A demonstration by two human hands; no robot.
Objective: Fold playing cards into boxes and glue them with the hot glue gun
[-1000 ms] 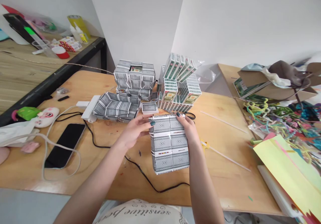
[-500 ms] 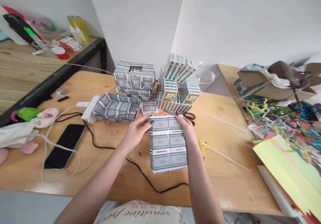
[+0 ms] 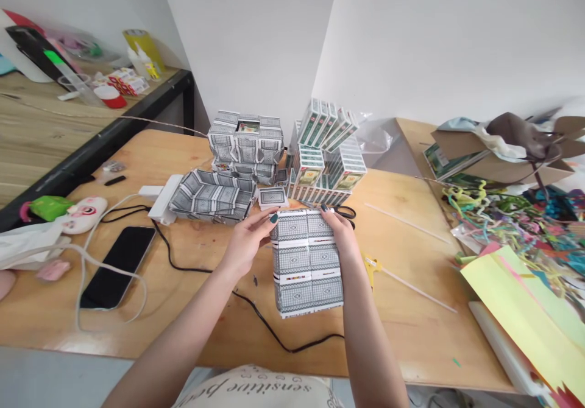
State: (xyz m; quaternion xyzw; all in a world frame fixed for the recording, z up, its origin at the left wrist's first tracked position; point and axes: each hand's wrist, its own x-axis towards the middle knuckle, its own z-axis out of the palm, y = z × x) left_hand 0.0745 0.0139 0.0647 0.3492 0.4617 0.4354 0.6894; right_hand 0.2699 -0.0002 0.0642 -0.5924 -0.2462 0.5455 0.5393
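Note:
A block of joined playing cards [image 3: 308, 262], grey patterned backs showing, is held by its far corners over the table. My left hand [image 3: 247, 237] grips the far left corner, thumb on top. At the far right corner my right hand [image 3: 340, 231] closes around the edge, its thumb also on top; the fingers beneath are hidden. Just beyond lies a small stack of cards [image 3: 272, 196]. An open tray folded from cards [image 3: 212, 196] stands to the left, with a larger card structure [image 3: 245, 140] behind it. Black-handled scissors [image 3: 346, 212] lie partly behind my right hand.
Card boxes [image 3: 324, 152] are stacked at the back. A yellow glue gun [image 3: 371, 265] with a glue stick lies on the right. On the left are a phone [image 3: 119, 268], a white power strip [image 3: 165, 200] and cables. Coloured scraps [image 3: 507, 213] and yellow paper [image 3: 525, 304] cover the right side.
The held card block has tilted slightly, its near edge shifting a little to the right. Both hands keep their hold at the far corners.

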